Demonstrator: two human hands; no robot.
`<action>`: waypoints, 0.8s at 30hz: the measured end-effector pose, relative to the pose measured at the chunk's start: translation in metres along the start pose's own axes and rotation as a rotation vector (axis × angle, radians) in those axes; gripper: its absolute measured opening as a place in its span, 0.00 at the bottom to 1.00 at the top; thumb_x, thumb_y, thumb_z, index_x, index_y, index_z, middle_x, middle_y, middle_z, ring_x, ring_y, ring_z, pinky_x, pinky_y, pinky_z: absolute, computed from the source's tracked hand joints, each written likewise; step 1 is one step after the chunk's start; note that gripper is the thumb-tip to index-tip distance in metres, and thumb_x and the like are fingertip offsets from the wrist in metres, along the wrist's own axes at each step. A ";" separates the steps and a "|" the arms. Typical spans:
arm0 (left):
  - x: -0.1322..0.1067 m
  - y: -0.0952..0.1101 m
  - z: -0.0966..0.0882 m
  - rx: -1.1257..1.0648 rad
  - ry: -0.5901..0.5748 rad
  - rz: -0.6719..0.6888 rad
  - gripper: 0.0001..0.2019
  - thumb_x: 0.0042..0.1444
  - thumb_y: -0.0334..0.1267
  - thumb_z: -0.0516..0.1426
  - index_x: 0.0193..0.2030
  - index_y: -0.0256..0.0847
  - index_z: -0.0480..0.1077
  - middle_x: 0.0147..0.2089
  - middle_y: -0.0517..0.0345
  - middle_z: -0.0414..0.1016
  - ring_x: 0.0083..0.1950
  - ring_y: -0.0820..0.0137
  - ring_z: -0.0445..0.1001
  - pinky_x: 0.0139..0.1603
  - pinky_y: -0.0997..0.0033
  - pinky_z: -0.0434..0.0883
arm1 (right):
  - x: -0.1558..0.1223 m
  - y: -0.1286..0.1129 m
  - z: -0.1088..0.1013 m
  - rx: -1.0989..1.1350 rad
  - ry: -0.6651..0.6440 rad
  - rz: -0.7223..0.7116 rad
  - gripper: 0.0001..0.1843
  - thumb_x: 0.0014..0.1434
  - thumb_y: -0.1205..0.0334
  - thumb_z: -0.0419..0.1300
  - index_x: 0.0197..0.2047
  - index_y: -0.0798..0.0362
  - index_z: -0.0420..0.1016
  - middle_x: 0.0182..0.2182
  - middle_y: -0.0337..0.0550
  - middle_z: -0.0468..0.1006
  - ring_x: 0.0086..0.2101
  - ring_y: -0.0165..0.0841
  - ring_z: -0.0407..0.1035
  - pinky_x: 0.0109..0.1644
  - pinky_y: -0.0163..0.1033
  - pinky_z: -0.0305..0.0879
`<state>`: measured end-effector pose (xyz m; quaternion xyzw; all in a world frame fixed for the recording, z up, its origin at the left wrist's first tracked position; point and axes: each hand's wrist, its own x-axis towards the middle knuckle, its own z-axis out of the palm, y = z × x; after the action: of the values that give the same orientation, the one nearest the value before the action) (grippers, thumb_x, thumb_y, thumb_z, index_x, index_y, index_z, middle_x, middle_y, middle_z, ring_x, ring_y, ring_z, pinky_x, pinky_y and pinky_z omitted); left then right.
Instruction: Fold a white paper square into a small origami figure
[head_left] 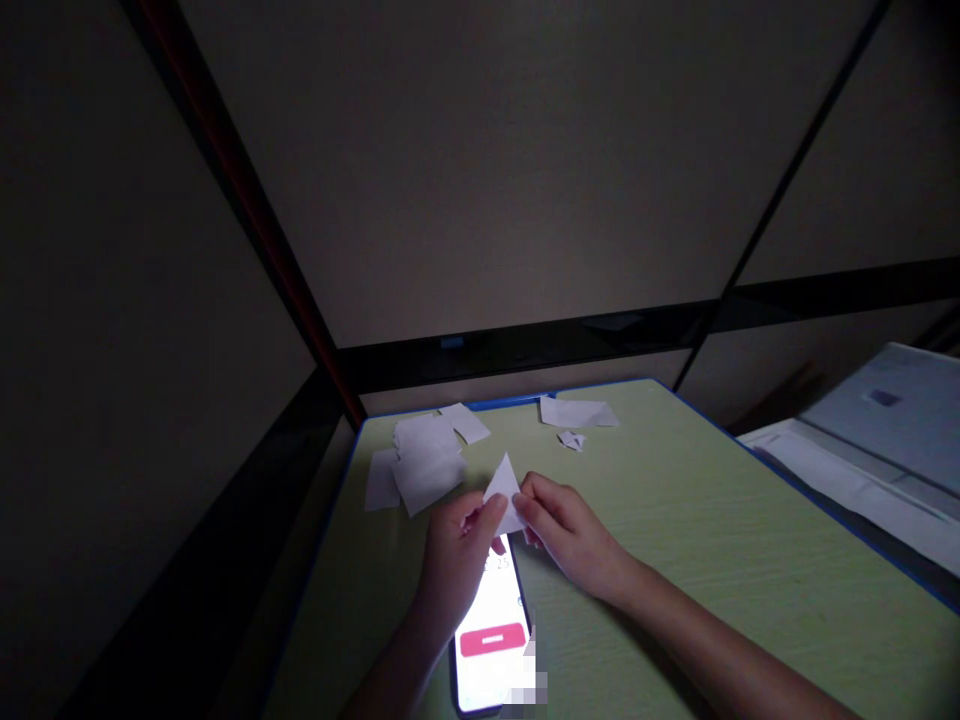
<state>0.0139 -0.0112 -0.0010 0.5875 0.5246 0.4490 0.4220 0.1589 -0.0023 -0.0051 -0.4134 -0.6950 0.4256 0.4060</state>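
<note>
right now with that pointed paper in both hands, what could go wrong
The pointed paper, pinched between left hand and right hand, might crease crookedly or tear. The lit phone lies close to the left hand, so a stray touch might press its red button.

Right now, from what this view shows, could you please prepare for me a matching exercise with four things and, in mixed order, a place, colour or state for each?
Things
1. phone
2. table
3. pointed paper
4. overlapping papers

Places, colours, states
A. pinched between the left hand and the right hand
B. lying at the far left
C. lit up, showing a red bar
D. pale green

Right pairs: 1-C, 2-D, 3-A, 4-B
</note>
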 end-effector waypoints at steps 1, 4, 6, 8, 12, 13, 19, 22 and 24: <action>0.000 -0.001 0.000 -0.003 -0.016 -0.004 0.16 0.54 0.45 0.52 0.22 0.37 0.66 0.16 0.64 0.63 0.19 0.76 0.63 0.20 0.78 0.58 | 0.000 0.000 -0.001 0.013 0.005 0.003 0.15 0.62 0.56 0.47 0.26 0.53 0.59 0.20 0.34 0.63 0.22 0.27 0.58 0.25 0.32 0.53; 0.000 -0.002 0.001 -0.017 -0.084 -0.017 0.15 0.53 0.44 0.53 0.20 0.37 0.64 0.16 0.64 0.63 0.19 0.76 0.64 0.20 0.78 0.59 | 0.001 0.000 -0.004 0.083 0.033 -0.006 0.14 0.61 0.56 0.49 0.26 0.53 0.59 0.20 0.33 0.61 0.22 0.26 0.57 0.25 0.32 0.53; -0.001 0.000 0.001 -0.030 -0.126 -0.026 0.15 0.52 0.44 0.53 0.19 0.38 0.64 0.16 0.64 0.63 0.19 0.76 0.64 0.20 0.78 0.59 | 0.002 0.000 -0.005 0.122 0.041 -0.010 0.15 0.60 0.56 0.49 0.24 0.53 0.58 0.20 0.33 0.59 0.21 0.26 0.55 0.24 0.32 0.51; -0.002 0.001 0.001 -0.050 -0.172 -0.043 0.15 0.52 0.43 0.54 0.19 0.37 0.64 0.16 0.64 0.63 0.19 0.75 0.64 0.20 0.78 0.59 | 0.002 -0.001 -0.006 0.150 0.049 -0.001 0.17 0.60 0.55 0.50 0.23 0.53 0.57 0.19 0.32 0.58 0.21 0.25 0.54 0.23 0.31 0.50; -0.002 0.004 -0.001 -0.077 -0.261 -0.054 0.14 0.51 0.43 0.54 0.20 0.37 0.67 0.17 0.63 0.64 0.20 0.76 0.64 0.21 0.78 0.60 | 0.001 -0.004 -0.008 0.192 0.076 0.010 0.18 0.59 0.54 0.51 0.21 0.53 0.58 0.17 0.32 0.57 0.20 0.25 0.53 0.22 0.31 0.48; -0.002 0.004 -0.002 -0.079 -0.275 -0.049 0.14 0.52 0.43 0.54 0.20 0.36 0.67 0.17 0.63 0.64 0.20 0.76 0.64 0.21 0.78 0.59 | 0.001 -0.005 -0.009 0.203 0.074 0.012 0.18 0.59 0.54 0.51 0.21 0.53 0.58 0.17 0.32 0.57 0.19 0.25 0.52 0.22 0.32 0.48; 0.000 0.003 -0.005 -0.109 -0.301 -0.073 0.15 0.52 0.44 0.54 0.21 0.36 0.69 0.17 0.62 0.66 0.20 0.75 0.64 0.21 0.78 0.59 | 0.004 -0.008 -0.014 0.229 0.112 -0.010 0.20 0.60 0.56 0.50 0.19 0.54 0.61 0.16 0.33 0.59 0.18 0.25 0.53 0.22 0.33 0.49; 0.002 0.002 -0.003 -0.101 -0.155 -0.100 0.16 0.51 0.45 0.54 0.20 0.36 0.67 0.15 0.63 0.64 0.18 0.75 0.64 0.20 0.78 0.58 | 0.004 -0.011 -0.012 0.184 0.198 -0.043 0.08 0.57 0.58 0.55 0.31 0.53 0.66 0.21 0.34 0.64 0.22 0.26 0.57 0.24 0.33 0.54; 0.003 0.003 -0.003 -0.082 -0.065 -0.102 0.16 0.51 0.46 0.53 0.20 0.36 0.67 0.14 0.64 0.64 0.18 0.75 0.63 0.20 0.77 0.57 | 0.002 -0.011 -0.008 0.133 0.165 -0.069 0.12 0.52 0.61 0.61 0.40 0.52 0.65 0.27 0.36 0.67 0.25 0.28 0.61 0.27 0.34 0.57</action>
<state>0.0120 -0.0080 0.0024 0.5567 0.5210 0.4285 0.4847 0.1632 -0.0014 0.0085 -0.3950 -0.6433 0.4210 0.5028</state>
